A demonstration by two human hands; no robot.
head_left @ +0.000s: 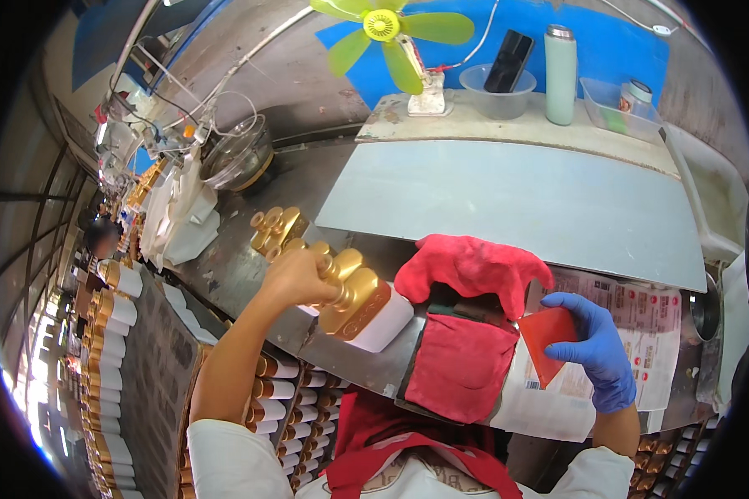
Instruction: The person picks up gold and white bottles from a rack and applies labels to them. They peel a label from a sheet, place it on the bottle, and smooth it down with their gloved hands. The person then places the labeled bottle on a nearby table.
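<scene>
Caution: my left grip (301, 279) is closed at the necks of the gold-topped bottles (359, 309); slackening may let them tip and knock together. My right grip (599, 345) pinches the orange-red slab (543, 339); uneven pressure could drop it. Bottle position: bodies just right of my left fingers; contact with the table (373, 368) cannot be confirmed.

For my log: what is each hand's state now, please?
Left hand: closed, holding a boxy gold and white bottle.
Right hand: closed, blue-gloved, holding a flat red-orange piece.
</scene>
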